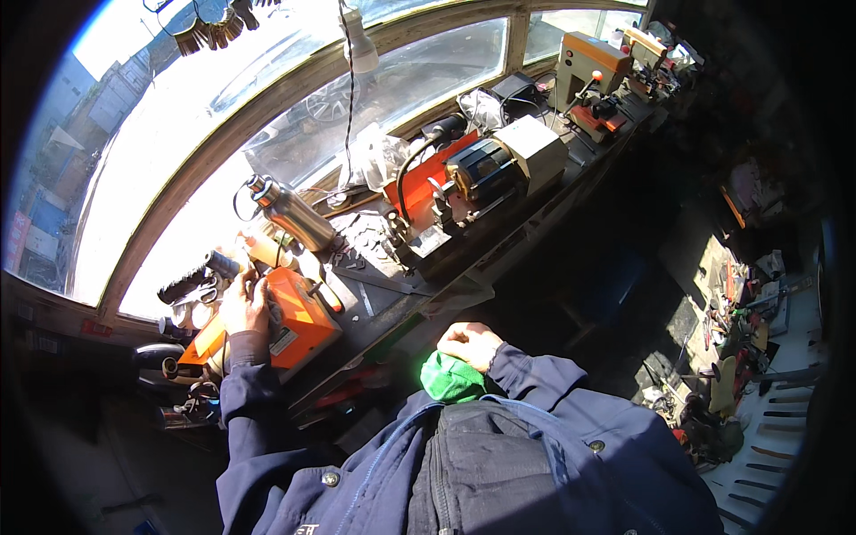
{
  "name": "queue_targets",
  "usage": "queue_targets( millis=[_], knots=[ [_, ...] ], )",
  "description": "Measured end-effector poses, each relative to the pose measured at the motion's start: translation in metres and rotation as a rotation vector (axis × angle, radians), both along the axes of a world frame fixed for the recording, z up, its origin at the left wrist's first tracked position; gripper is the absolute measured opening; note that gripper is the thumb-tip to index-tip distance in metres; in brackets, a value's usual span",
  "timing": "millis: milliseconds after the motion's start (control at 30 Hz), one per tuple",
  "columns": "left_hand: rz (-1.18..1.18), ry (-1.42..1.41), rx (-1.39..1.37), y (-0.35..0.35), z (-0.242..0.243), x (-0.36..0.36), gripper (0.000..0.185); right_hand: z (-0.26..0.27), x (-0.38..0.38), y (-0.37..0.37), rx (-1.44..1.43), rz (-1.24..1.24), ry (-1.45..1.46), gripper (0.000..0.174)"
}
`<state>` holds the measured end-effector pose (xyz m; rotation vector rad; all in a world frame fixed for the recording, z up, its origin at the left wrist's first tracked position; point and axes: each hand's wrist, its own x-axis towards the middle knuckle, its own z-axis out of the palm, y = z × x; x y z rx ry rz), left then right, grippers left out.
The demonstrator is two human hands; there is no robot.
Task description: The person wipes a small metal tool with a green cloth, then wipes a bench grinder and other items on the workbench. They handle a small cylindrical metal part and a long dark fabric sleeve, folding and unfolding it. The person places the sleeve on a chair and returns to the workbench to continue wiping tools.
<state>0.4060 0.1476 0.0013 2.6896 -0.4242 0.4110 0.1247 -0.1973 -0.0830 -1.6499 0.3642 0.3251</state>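
My left hand rests at the side of an orange metal machine housing at the left end of the workbench. Its fingertips reach in among small items behind the housing, and what they touch is hidden. In front of my chest, my right hand has its fingers curled on a bright green cloth. Just beyond the housing stands a steel flask with a loop on its cap. Scissors lie to the left of my left hand.
A key-cutting machine with a dark motor sits mid-bench among scattered metal pieces. Farther along is an orange-topped machine. A bulb hangs by the window, near bunches of keys. Tools crowd a shelf at right.
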Motion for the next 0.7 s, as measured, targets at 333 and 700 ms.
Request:
queue_targets(
  millis=[333,700],
  knots=[
    [-0.235,0.072,-0.776,-0.016,0.038,-0.095,0.042,-0.003,-0.006,0.014,0.549,-0.521,-0.032,0.008],
    [-0.603,1.157,-1.082,-0.126,-0.007,-0.225,0.093,0.059,0.003,0.011,0.789,-0.698,-0.004,0.013]
  ],
)
